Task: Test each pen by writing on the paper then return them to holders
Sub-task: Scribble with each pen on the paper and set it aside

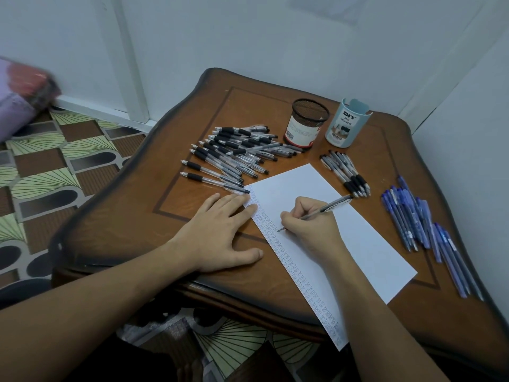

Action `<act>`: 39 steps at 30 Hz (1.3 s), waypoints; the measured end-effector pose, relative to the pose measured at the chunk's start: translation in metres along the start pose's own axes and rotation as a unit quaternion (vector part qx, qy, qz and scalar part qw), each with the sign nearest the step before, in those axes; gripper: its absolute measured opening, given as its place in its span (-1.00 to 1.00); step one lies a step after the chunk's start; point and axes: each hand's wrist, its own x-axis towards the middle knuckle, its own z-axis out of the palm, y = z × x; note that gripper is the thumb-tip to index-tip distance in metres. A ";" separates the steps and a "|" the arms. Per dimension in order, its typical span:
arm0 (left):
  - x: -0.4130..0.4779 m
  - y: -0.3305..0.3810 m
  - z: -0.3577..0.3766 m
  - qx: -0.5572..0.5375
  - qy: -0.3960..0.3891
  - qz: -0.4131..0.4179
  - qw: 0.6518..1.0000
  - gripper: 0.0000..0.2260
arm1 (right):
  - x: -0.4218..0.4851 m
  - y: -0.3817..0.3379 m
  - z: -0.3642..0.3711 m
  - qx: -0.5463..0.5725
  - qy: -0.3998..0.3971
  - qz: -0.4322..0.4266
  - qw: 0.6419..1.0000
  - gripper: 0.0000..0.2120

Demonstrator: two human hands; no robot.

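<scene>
Wood table (192,111), glossy, with scalloped edges, bears a smooth white paper (344,224) marked down its left margin; right hand (308,230) pinches a clear-barrelled pen (322,210), tip on the sheet; left hand (217,230) lies flat, fingers straight, pressing the paper's corner; mesh holder (309,122) and pale blue holder (345,128) stand beyond.

Both forearms (110,293) bare right up to the near edge; left hand (214,232) and right hand (311,230) bare as well, nails cut short.
</scene>
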 end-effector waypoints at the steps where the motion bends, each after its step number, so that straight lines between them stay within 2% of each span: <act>1: 0.000 0.000 0.000 0.002 -0.001 0.000 1.000 -0.09 | 0.000 0.001 0.000 -0.002 -0.002 -0.003 1.000 -0.68; 16: -0.001 0.000 0.001 -0.002 0.005 -0.001 1.000 -0.10 | 0.000 0.003 0.000 -0.046 -0.013 -0.023 0.999 -0.65; 39: 0.000 -0.001 0.002 0.006 -0.002 -0.001 1.000 -0.10 | -0.001 0.003 -0.001 -0.037 -0.007 -0.012 0.999 -0.67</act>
